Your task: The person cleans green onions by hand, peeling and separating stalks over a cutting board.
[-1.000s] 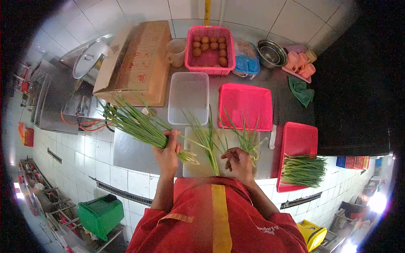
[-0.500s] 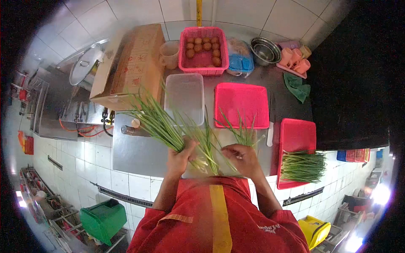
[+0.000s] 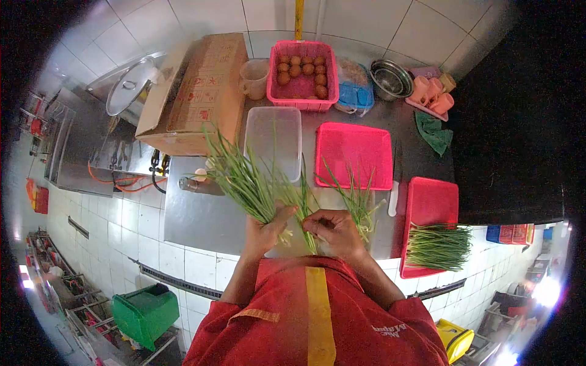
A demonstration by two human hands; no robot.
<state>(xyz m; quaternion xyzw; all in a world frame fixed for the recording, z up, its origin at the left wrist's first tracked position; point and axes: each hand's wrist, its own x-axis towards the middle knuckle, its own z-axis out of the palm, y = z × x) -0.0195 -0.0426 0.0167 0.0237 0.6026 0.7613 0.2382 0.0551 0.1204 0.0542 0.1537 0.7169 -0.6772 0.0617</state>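
My left hand is wrapped around a bunch of spring onions, their green tips fanning away over the counter and their pale ends by my wrist. My right hand has its fingertips pinched together at the stalks of a smaller bunch of spring onions lying in the middle. Just beyond my right hand, more loose spring onions rest on a pale cutting board. A knife with a white handle lies right of the board.
A red tray holding many trimmed stalks is at right. Behind the board are a pink tray and a clear plastic container. Further back stand a cardboard box, a pink basket with round brown items, and metal bowls.
My right hand has moved left, from beside the right-hand stalks to the middle bunch next to my left hand. The left hand still grips its bunch.
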